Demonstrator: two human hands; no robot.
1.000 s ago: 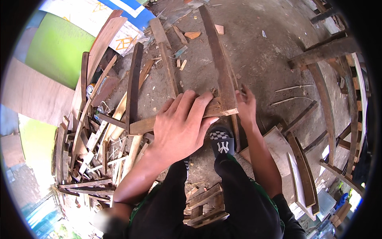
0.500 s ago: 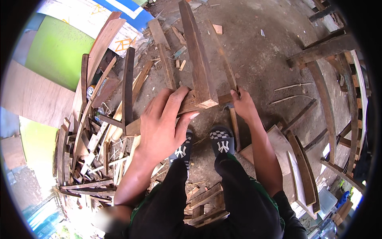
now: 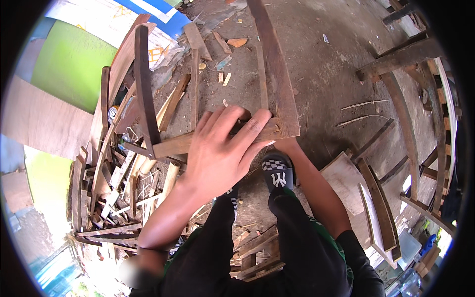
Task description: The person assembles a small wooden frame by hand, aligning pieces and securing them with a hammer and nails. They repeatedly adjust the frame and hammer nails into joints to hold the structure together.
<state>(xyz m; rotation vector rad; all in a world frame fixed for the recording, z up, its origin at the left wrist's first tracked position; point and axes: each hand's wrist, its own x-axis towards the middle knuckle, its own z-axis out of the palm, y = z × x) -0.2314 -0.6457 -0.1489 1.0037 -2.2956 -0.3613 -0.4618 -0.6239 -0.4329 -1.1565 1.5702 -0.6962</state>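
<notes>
A wooden frame hangs in front of me above the floor. It has a long dark bar (image 3: 275, 69), a lighter crossbar (image 3: 173, 144), a dark side piece (image 3: 144, 89) on the left and thin slats (image 3: 262, 74) between. My left hand (image 3: 222, 146) is closed over the crossbar, its fingers wrapped over the far side and the thumb along the near side. Just below the corner where crossbar and dark bar meet is my right hand (image 3: 287, 144). Its fingers are hidden behind the wood, so its grip does not show.
Scrap wood (image 3: 118, 183) is heaped at left beside green and white panels (image 3: 69, 64). Boards (image 3: 378, 213) lean at right, near a dark wooden structure (image 3: 401, 62). Wood offcuts (image 3: 198, 39) lie on the dirt floor. My sandaled foot (image 3: 277, 173) is below the frame.
The frame has turned and shifted, its dark bar moving right. My left hand has moved right with it. My right hand has gone down and left, behind the corner. The hammer near my foot is now hidden.
</notes>
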